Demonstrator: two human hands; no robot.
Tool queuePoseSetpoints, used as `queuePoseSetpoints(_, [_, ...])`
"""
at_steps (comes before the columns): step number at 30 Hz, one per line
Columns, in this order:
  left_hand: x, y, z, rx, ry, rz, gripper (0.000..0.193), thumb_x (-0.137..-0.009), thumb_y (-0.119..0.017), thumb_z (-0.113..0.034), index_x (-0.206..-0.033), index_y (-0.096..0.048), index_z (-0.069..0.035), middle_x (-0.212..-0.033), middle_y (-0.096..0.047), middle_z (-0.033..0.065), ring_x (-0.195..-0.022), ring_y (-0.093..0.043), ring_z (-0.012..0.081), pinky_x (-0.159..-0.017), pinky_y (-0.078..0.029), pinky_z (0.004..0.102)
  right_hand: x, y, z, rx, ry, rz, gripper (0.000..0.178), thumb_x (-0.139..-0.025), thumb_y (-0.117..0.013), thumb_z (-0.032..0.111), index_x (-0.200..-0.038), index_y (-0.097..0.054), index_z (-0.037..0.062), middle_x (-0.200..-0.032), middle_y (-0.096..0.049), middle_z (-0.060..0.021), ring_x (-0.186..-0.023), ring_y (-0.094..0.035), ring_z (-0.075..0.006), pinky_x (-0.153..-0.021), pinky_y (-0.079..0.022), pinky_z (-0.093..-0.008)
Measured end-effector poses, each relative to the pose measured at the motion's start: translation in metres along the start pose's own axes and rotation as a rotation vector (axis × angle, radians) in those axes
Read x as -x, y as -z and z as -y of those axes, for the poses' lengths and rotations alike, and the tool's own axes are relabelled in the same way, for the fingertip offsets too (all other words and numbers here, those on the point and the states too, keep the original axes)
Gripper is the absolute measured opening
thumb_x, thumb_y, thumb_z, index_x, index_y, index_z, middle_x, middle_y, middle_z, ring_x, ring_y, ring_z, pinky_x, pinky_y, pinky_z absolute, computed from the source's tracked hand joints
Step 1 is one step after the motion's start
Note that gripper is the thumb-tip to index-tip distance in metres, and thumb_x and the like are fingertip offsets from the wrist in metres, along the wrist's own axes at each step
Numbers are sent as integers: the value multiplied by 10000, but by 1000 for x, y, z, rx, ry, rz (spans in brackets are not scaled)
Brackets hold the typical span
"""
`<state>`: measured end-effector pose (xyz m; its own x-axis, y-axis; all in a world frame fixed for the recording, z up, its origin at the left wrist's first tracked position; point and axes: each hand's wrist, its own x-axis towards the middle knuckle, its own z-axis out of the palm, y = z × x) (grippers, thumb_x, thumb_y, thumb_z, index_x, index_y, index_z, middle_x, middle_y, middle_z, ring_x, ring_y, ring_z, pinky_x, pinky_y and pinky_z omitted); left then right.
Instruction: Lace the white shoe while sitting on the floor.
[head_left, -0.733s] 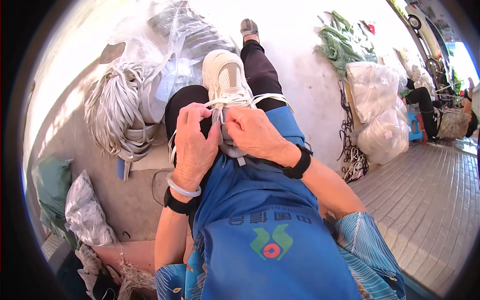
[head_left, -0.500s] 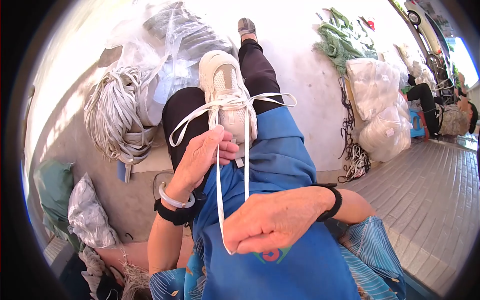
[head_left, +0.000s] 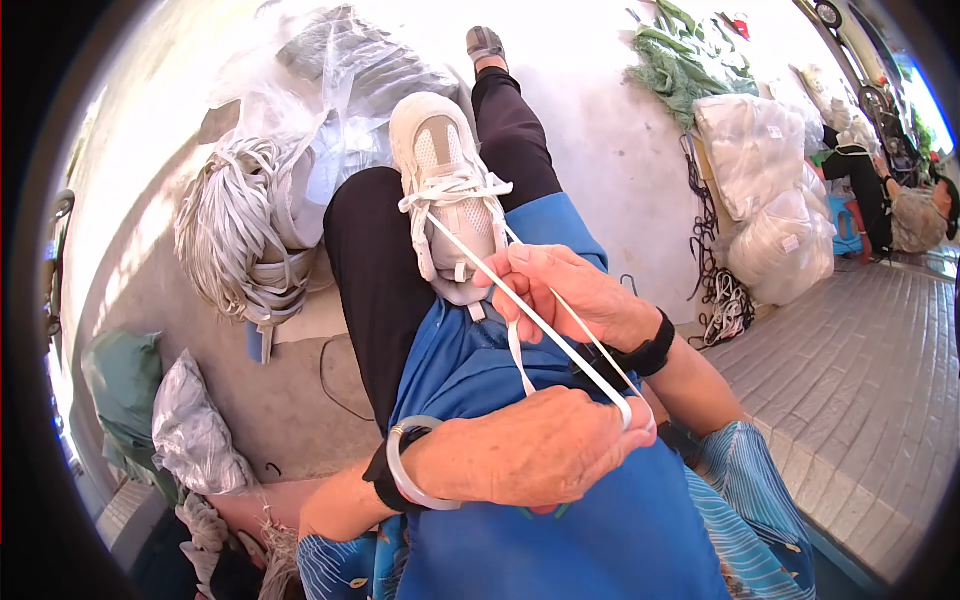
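Flr [head_left: 610,150]; L hand [head_left: 545,450] tight round lace [head_left: 580,358]

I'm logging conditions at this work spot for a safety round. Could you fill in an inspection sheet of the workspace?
Surface: pale grey concrete floor; blue cloth apron over the lap.
Job's things: cream-coloured mesh sneaker above the lap, toe pointing away; flat white lace stretched taut from it.
Clutter: bundle of flat pale-grey laces at left; stuffed clear plastic bags at right; crumpled green netting beyond them.
Hands: bare left hand, fingers closed on the lace; bare right hand at the lace, grip unclear.
Cables: nothing seen that is clearly a cable.
Surroundings: person in black trousers near a blue plastic stool, far right.
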<state>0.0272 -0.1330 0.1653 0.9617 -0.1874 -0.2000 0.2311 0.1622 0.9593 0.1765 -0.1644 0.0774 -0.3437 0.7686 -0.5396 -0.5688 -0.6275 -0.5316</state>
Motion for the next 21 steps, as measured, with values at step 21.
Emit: queuePoseSetpoints(21, [18,94,121,-826,116,-1349,142,-879,-628,-80,-1004,-577,-36,-820,-571,85,-702,-581,213,-632,-484,328,8,-14,-7,752,112,321,305,-992,-531,287,-930,-660,18,-683,-539,-3,-623,-483,-89,-586,-404,-253])
